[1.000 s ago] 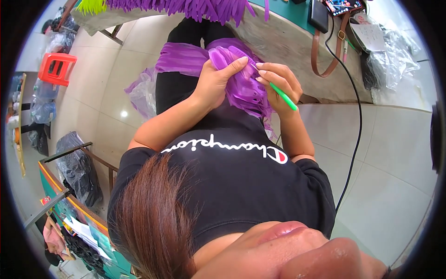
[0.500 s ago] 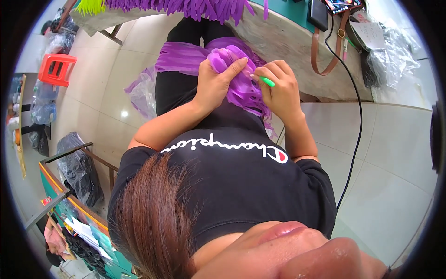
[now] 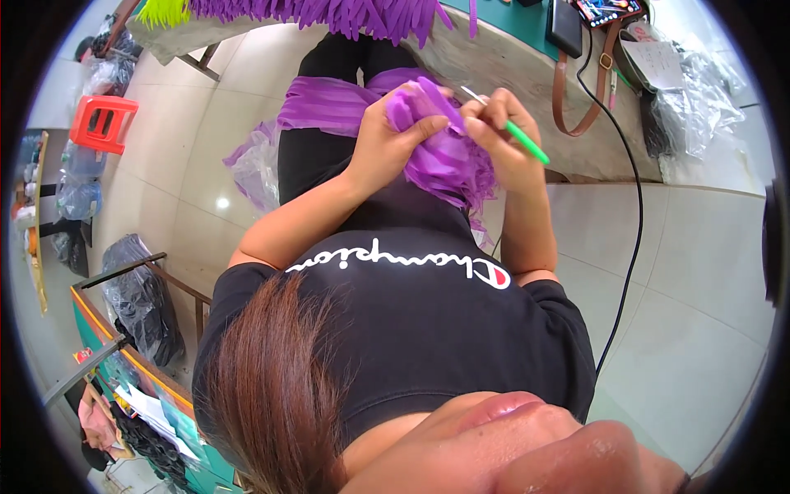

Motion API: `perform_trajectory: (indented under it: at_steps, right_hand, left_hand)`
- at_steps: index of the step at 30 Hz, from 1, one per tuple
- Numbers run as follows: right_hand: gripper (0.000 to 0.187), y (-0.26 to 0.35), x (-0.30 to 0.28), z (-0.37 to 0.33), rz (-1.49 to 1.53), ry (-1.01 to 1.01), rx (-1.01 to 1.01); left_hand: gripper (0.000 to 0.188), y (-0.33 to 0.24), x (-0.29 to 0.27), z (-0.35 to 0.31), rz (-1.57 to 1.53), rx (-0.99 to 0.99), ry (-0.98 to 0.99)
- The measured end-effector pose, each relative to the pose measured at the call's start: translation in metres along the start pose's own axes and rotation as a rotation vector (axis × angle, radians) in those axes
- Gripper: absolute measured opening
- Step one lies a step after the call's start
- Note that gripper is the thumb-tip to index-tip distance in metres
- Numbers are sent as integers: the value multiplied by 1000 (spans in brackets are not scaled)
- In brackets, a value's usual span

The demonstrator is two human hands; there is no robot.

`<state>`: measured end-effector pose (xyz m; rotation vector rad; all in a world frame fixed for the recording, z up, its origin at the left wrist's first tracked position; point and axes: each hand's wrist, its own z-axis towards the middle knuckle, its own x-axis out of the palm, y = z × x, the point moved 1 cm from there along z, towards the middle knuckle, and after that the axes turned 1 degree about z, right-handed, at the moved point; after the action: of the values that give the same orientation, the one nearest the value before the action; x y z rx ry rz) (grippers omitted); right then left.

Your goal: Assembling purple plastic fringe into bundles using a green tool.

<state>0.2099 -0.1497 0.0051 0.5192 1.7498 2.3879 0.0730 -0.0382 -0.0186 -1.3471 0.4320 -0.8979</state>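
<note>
Bunched purple fabric with thin loose strips (image 3: 444, 169) hangs from my left hand (image 3: 387, 140), which is closed on its upper part. Its lower end rests against my lap. My right hand (image 3: 508, 132) grips a green-handled crochet hook (image 3: 527, 143) just right of the fabric. The hook's thin metal shaft points up and left, apart from the fabric; its very tip is too small to make out. A wide purple sheer band (image 3: 321, 105) lies across my thighs.
Purple fringe (image 3: 321, 18) covers the table edge ahead, beside yellow-green fringe (image 3: 162, 11). A brown strap (image 3: 564, 107) hangs off the table at right, near a black cable (image 3: 632, 156). A red stool (image 3: 104, 123) and a plastic bag (image 3: 257, 169) are at left.
My right hand has drawn back to the right and tilted, so the hook's metal shaft now shows beside the fabric. My left hand has shifted slightly right, still holding the purple fabric.
</note>
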Motion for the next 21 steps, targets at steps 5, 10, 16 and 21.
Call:
perform_trajectory:
  at_steps: [5,10,16,21]
  right_hand:
    - [24,34,-16,-15,482,39,-81]
    - [20,81,-42,-37,519,-33,-409]
    - [21,140,-78,-35,768,-57,-714]
    - [17,131,-49,-1,441,-86,-410]
  left_hand:
    - [52,12,-3,7,309,157,-91]
    - [53,62,-24,20,-360,-390,-286]
    - [56,75,-36,31,-568,-481,-366]
    - [40,43,-22,26,-656,-440,-73]
